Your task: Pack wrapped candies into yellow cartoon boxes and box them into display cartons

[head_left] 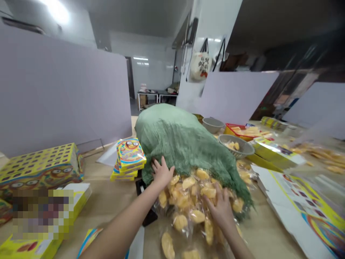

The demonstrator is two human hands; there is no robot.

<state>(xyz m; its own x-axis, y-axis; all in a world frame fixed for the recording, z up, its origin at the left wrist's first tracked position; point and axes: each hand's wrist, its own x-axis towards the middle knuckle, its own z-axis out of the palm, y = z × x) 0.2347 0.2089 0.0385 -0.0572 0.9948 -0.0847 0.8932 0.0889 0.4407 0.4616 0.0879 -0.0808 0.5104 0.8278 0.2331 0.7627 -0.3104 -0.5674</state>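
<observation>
A big green woven sack [172,140] lies on the table with its frayed mouth toward me. Out of it spill many yellow, crescent-shaped pieces in clear wrappers [180,222]. My left hand [162,172] rests against the sack's edge at the left, fingers spread. Over the wrapped pieces on the right, my right hand [221,207] lies with its fingers apart, touching them. Nothing is gripped in either hand that I can make out. A dark flat object [150,216] shows partly under the pile, its kind hidden.
Left of the sack stands a stack of small yellow cartoon boxes [131,153]. A larger wrapped carton [43,165] is farther left. On the right are a grey colander [237,141], a red tray [229,128] and an opened printed carton [299,205]. White partitions [64,90] stand behind.
</observation>
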